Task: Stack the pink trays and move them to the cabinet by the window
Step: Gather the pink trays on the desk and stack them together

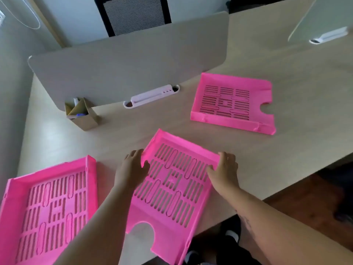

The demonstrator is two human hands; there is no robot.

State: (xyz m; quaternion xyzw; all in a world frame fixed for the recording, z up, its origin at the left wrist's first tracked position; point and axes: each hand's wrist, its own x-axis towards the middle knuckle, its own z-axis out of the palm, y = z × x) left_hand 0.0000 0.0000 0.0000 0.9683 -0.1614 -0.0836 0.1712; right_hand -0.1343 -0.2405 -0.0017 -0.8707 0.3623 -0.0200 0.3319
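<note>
Three pink slotted trays lie on the light wooden desk (286, 73). The middle tray (172, 190) sits in front of me, its notched end hanging over the near desk edge. My left hand (131, 169) grips its left wall, thumb inside the tray. My right hand (223, 169) grips its right wall near the far corner. A second tray (49, 207) lies at the near left. The third tray (232, 103) rests farther back on the right, untouched.
A grey divider panel (124, 69) stands across the desk, with a white clip-on holder (150, 96) at its foot. A cardboard pen box (82, 113) stands beside it. A black mesh chair (133, 14) is behind the panel. Dark floor and my shoes show below the desk edge.
</note>
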